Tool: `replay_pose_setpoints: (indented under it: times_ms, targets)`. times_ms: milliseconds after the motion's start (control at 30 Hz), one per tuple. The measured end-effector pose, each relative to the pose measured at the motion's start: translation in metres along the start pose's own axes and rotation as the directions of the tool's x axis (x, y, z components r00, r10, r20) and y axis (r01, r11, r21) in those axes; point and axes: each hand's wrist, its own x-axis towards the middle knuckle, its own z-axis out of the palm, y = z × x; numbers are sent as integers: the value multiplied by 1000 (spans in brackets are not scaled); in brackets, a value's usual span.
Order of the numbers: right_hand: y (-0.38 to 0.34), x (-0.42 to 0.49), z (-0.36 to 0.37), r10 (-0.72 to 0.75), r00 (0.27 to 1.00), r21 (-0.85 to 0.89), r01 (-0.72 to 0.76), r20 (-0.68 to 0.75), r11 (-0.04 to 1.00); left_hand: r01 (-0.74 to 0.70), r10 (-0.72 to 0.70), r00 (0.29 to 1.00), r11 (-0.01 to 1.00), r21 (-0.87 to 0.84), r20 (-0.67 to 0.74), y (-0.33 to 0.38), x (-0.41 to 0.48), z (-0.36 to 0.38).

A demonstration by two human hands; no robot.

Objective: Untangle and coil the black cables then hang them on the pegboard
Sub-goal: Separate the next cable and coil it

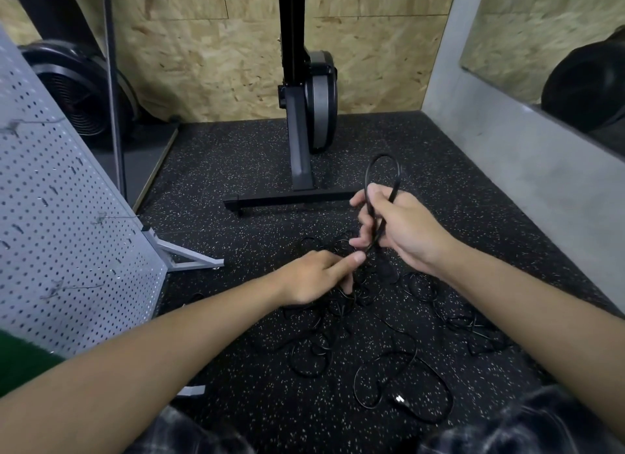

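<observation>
Head view: at 1 o'clock the right hand (402,227) grips an upright loop of the black cables (367,179), the left hand (314,277) pinching it just below, over the tangle on the floor (236,189), with the pegboard (61,223) at 9 o'clock.

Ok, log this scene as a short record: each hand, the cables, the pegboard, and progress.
right hand: grips a raised loop of black cable
left hand: at the strand below that loop; grip unclear
black cables: tangled heap on the speckled floor, between the arms
pegboard: grey, standing at left, no cable seen on it
progress: untangling; nothing hung yet
</observation>
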Motion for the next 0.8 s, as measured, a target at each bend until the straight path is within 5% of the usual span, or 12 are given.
replay_pose_setpoints:
  times_ms: [267,367,533,800]
  targets:
    - [-9,13,-35,51,994,13,-50,-100,999,133,-152,965,986,103,213,-53,-3,-12]
    - [-1,15,-44,116,988,-230,-136,-101,964,89,-97,994,982,164,44,-56,-2,-22]
    - [8,7,-39,149,989,-665,-120,-14,737,-106,175,953,958,266,-248,-28,0,-36]
    - [22,-1,-11,234,955,-719,-31,184,694,-240,334,836,936,259,-435,3,5,-32]
